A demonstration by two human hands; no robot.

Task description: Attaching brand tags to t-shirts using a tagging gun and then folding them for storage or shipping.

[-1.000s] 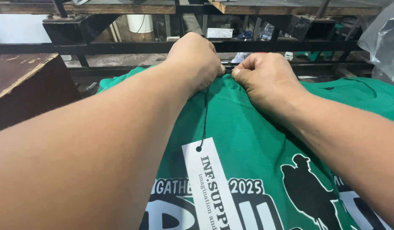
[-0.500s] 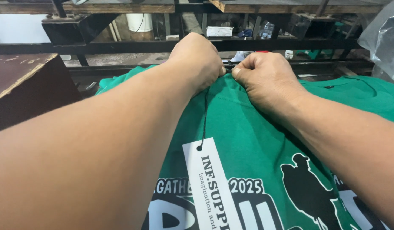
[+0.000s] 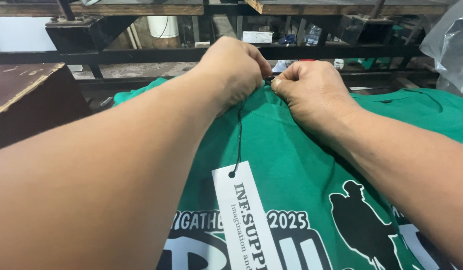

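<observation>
left hand (image 3: pixel 231 70): pinching the thin black cord (image 3: pixel 239 135) at the collar of the green cotton t-shirt (image 3: pixel 291 165), fingers curled shut.
right hand (image 3: pixel 311 92): gripping the collar edge, fingertips meeting the left's.
step: seemingly fastening the cord; next likely needs a steady pinch.
white card hang tag (image 3: pixel 244 215): lying on the shirt's printed chest.
containers: none holding anything visible.

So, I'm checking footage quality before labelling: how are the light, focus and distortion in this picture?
Head view: even, soft light, no glare on the green printed cotton shirt; the hands' shadow faint; left hand, right hand and white paper tag sharp; near forearms swollen by wide-angle lens.
</observation>
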